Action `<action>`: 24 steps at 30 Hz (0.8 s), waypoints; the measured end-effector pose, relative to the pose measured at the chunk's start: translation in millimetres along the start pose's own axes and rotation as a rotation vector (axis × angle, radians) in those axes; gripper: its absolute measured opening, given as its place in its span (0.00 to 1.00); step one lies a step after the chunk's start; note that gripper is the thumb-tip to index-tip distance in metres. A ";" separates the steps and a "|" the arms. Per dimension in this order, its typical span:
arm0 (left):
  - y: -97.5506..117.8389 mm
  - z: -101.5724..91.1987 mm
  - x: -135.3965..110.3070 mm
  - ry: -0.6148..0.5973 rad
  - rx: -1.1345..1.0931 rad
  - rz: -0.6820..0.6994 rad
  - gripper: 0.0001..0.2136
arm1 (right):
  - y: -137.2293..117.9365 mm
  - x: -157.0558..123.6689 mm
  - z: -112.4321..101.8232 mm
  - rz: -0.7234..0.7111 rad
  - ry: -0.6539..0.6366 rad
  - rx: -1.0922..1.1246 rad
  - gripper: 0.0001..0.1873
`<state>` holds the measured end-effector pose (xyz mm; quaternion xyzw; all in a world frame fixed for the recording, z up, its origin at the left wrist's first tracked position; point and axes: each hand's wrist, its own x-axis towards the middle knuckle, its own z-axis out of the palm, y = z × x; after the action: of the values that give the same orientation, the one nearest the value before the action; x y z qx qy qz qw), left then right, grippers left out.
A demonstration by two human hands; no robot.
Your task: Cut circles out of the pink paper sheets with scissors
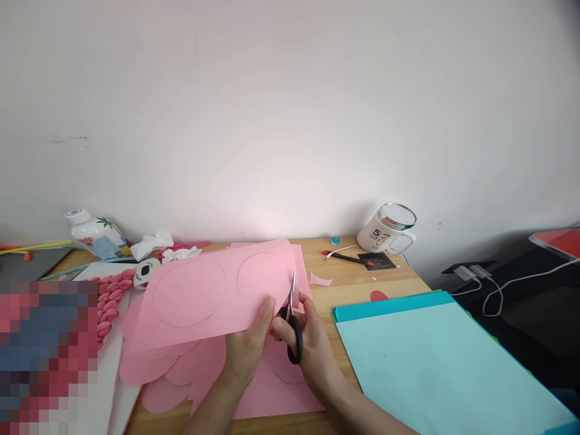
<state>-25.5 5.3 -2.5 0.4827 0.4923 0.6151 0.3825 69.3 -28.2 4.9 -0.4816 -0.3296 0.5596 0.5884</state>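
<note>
My left hand (249,344) grips a pink paper sheet (231,275) by its lower edge, the thumb pressed on its face. Two large pencilled circles show on the sheet. In my right hand (312,338) are black-handled scissors (295,341), blades pointing up at the sheet's right edge, beside the right circle. Some right-hand fingers are behind the handles. Beneath lie more pink paper (272,399) and several rounded pink pieces (165,396).
A white mug (379,235), black pen (347,258) and pink scrap (321,280) lie beyond my right hand. Light blue sheets (430,356) cover the right side. At left are a white bottle (97,232), crumpled tissue (151,244) and pink rolled pieces (111,299).
</note>
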 end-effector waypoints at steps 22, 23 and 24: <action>4.5 -2.1 1.3 -0.256 -0.236 -0.171 0.12 | -5.8 1.0 -0.7 0.006 -0.025 0.005 0.28; 4.8 -2.0 1.4 -0.270 -0.260 -0.177 0.12 | -5.2 1.1 -1.1 0.004 -0.026 0.003 0.27; 5.4 -1.9 1.5 -0.286 -0.281 -0.181 0.11 | -4.7 1.2 -1.3 0.001 -0.026 0.001 0.27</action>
<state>-27.7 5.1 3.0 0.4608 0.3840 0.5660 0.5656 72.3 -26.8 8.6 -0.4740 -0.3367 0.5664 0.5841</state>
